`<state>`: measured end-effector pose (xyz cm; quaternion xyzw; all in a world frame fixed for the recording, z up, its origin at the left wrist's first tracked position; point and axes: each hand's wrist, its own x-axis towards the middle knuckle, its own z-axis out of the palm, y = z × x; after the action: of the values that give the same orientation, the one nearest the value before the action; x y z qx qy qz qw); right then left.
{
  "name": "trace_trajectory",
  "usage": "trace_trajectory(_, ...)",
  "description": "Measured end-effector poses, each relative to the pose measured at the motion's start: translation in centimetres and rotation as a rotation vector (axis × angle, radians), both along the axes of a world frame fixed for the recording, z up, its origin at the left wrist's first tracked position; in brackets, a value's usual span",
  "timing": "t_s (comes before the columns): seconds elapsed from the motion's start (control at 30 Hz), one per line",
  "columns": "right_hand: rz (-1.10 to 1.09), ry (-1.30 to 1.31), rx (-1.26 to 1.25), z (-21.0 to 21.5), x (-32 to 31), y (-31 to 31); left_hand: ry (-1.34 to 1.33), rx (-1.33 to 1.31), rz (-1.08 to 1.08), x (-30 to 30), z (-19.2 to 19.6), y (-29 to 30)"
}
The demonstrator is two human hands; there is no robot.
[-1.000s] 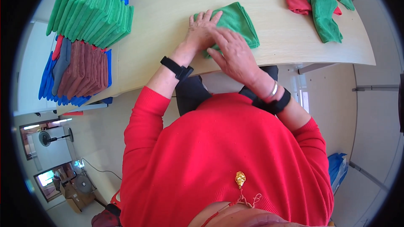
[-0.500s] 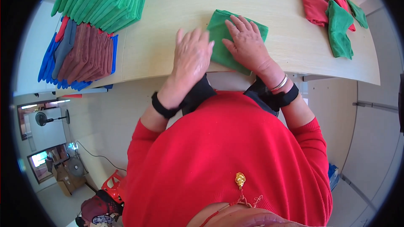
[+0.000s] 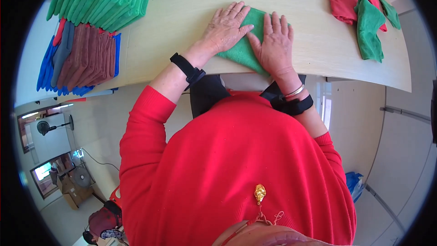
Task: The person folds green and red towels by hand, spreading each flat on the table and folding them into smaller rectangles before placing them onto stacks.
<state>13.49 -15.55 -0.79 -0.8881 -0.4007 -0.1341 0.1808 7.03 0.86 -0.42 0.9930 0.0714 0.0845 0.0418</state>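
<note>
A folded green cloth [image 3: 246, 53] lies flat on the table near its front edge, straight in front of me. My left hand [image 3: 226, 27] rests on the cloth's left side, palm down, with the fingers stretched out and pointing up and to the right. On the cloth's right side lies my right hand [image 3: 275, 45], also flat, its fingers pointing away from me and the thumb out to the left. Both hands cover much of the cloth, so its side edges are partly hidden.
At the table's [image 3: 182, 0] left end stand rows of folded cloths: green [image 3: 100, 0], brown [image 3: 86, 57], grey [image 3: 63, 54] and blue [image 3: 45, 70]. Loose crumpled red cloths [image 3: 342, 4] and a crumpled green cloth [image 3: 369, 29] lie toward the right end.
My left hand, blurred and just left of the cloth before, has moved up and right onto it. My right hand has shifted slightly and now points straighter away from me.
</note>
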Motion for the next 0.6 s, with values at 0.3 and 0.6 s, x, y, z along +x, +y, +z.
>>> trace_trajectory(0.3,0.048,0.184,0.176,-0.3,2.0,-2.1,-0.154,0.042,0.056,-3.4,1.2,-3.9)
trace_trajectory(0.6,0.135,0.067,0.069,0.0,-1.5,-1.2,-0.175,0.006,0.064,-4.9,0.3,-6.6)
